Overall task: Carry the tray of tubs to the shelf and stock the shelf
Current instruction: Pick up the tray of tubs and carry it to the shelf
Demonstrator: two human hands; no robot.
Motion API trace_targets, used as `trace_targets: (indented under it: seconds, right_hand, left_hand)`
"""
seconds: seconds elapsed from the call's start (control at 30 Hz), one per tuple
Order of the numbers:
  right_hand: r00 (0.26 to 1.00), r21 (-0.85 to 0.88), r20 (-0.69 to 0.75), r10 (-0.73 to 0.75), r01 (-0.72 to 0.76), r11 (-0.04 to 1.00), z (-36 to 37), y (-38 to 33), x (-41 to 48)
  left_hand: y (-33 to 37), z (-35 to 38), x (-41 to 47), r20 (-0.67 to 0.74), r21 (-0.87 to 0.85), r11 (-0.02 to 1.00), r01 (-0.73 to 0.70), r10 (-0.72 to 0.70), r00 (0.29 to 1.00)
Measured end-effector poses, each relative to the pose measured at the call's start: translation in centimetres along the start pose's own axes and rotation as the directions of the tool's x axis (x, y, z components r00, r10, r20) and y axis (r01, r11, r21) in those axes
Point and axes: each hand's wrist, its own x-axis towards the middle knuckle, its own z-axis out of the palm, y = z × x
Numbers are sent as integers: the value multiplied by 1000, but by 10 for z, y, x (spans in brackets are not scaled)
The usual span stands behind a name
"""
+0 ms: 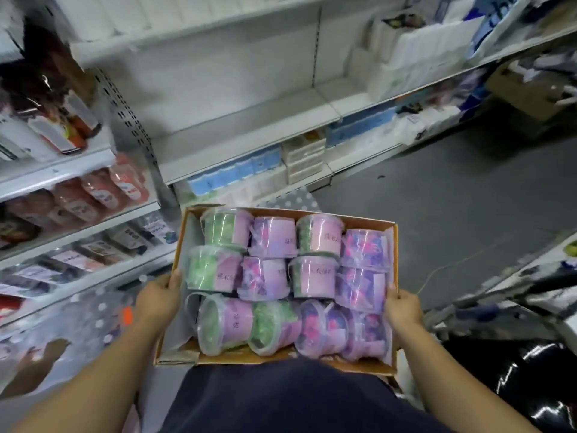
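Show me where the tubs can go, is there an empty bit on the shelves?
Yes: the white middle shelf ahead is bare, between the perforated upright and the white packs. The left shelves and the bottom shelf's blue boxes are crowded.

Tubs [290, 282] in tray [394, 260], shelf [249, 142] ahead, a hand [157, 300] at each side

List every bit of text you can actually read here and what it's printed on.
"the": partial white lettering on the blue package on the upper right shelf.
Pink labels on the clear plastic tubs in the cardboard tray: dark characters, too blurred to read.
Pouch labels on the left shelves: unreadable.
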Motion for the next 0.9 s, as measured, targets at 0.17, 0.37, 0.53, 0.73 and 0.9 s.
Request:
trace_targets:
  seconds: [0.17, 0.37, 0.53, 0.73, 0.9]
  right_hand:
    - [1000, 37, 14, -4, 3, 999, -8, -25, 39]
    - [996, 30, 7, 92, -92, 995, 0, -21, 95]
    - [989, 40, -13, 149, -148, 988, 11, -39, 136]
    - [985, 38, -75, 152, -150, 988, 32, -153, 143]
    - [997, -98, -76, 29, -36, 994, 62, -220, 164]
  left_hand:
    - [41, 14, 10, -55, -33, 999, -41, 39, 998]
    - [81, 39, 59, -31, 41, 997, -65, 66, 997]
    - [124, 52, 120, -12, 36, 989, -145, 145, 989]
    - [170, 45, 215, 31, 10, 990, -144, 144, 989]
    - [172, 31, 276, 91, 12, 1000, -25, 23, 996]
